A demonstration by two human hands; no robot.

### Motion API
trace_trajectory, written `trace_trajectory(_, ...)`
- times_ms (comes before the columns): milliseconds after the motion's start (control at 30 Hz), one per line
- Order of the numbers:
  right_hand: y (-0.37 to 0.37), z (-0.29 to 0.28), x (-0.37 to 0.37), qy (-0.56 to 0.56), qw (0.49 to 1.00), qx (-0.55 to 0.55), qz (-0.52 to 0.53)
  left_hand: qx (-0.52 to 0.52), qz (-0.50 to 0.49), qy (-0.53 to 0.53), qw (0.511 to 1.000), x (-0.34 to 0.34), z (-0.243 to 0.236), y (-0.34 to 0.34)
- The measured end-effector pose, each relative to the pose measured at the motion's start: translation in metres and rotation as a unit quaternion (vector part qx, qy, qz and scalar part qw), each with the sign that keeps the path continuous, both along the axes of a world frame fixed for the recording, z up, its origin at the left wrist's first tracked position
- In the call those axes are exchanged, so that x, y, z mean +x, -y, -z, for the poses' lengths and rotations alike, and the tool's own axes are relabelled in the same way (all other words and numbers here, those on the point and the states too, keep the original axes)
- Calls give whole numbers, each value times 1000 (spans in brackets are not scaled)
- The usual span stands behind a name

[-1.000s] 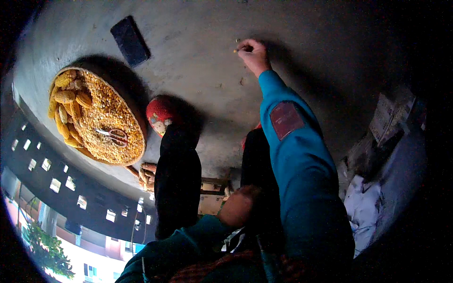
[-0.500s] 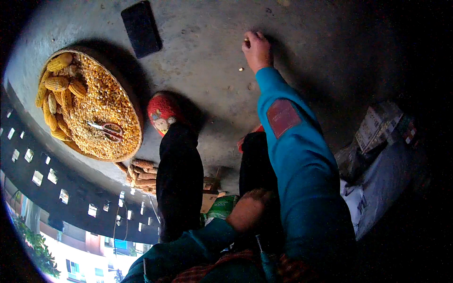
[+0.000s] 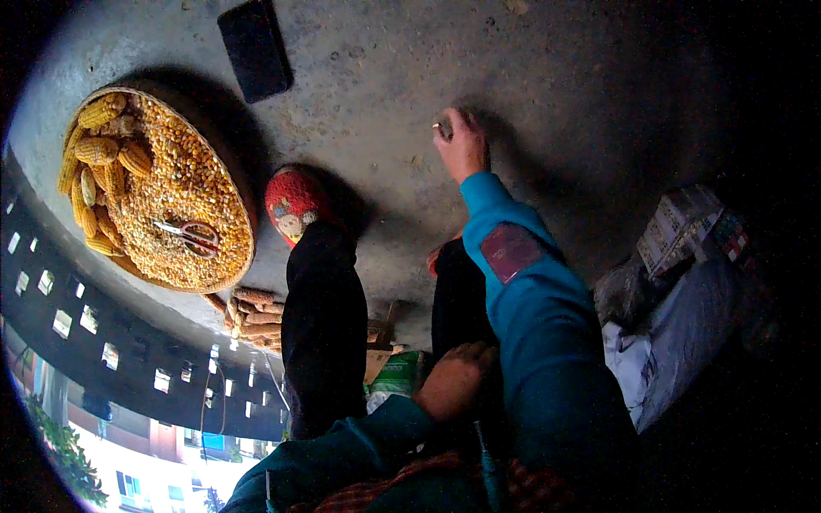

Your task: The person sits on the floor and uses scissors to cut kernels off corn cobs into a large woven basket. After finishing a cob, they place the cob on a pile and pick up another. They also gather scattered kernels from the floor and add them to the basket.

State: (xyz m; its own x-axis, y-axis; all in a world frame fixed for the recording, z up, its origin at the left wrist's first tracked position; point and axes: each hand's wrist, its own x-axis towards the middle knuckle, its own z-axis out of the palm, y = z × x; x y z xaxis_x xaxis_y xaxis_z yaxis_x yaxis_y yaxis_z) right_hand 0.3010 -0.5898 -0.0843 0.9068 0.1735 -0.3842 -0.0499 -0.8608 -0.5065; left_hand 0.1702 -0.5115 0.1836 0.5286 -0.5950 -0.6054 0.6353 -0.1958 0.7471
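My right hand (image 3: 463, 144) is reached out low over the concrete floor, its fingers curled into a pinch. At the fingertips shows a pale corn kernel (image 3: 438, 127). On my right thigh rests my left hand (image 3: 456, 382), palm down, its fingertips partly lost in the dark cloth. To the left stands a round shallow basket (image 3: 253, 224) filled with loose corn kernels (image 3: 195, 171). Several yellow corn cobs (image 3: 97, 151) lie along its left side. Red-handled scissors (image 3: 201, 238) lie on the kernels, away from both hands.
A black flat rectangular object (image 3: 255, 51) lies on the floor ahead. Bare cobs (image 3: 257, 313) are heaped beside my left leg. A green bag (image 3: 398, 373) sits between my legs. At right are a printed box (image 3: 676, 231) and a white sack (image 3: 684, 342). A pierced wall (image 3: 128, 333) curves along the left.
My right hand has drawn back toward me, to the kernel that lay apart on the floor. My left hand stays on the thigh. The view has shifted slightly.
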Motion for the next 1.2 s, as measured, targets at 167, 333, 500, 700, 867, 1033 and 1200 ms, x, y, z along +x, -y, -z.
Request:
trace_trajectory(167, 6, 31, -27, 9, 994, -67, -85, -23, -9, -41, 999, -13, 1, 6)
trace_trajectory(333, -4, 17, 4, -76, 977, -114, -166, -19, -32, 41, 998, -7, 5, 7)
trace_trajectory(500, -55, -34, 52, -97, 987, 74, 107, 19, -29, 54, 998, 13, -1, -1)
trace_trajectory(700, -223, -150, 58, -244, 894, 365, -93, 87, -55, 132, 986, 24, 14, -22)
trace_trajectory(867, -278, -191, 89, -190, 937, 270, -113, 142, -168, 163, 962, 61, 12, -75)
trace_trajectory(1033, -263, -201, 133, -175, 945, 133, -241, 99, -157, 93, 978, 118, 1, -119)
trace_trajectory(1200, -220, -209, 201, -165, 962, 6, -215, 164, -227, 8, 960, 159, 22, -136)
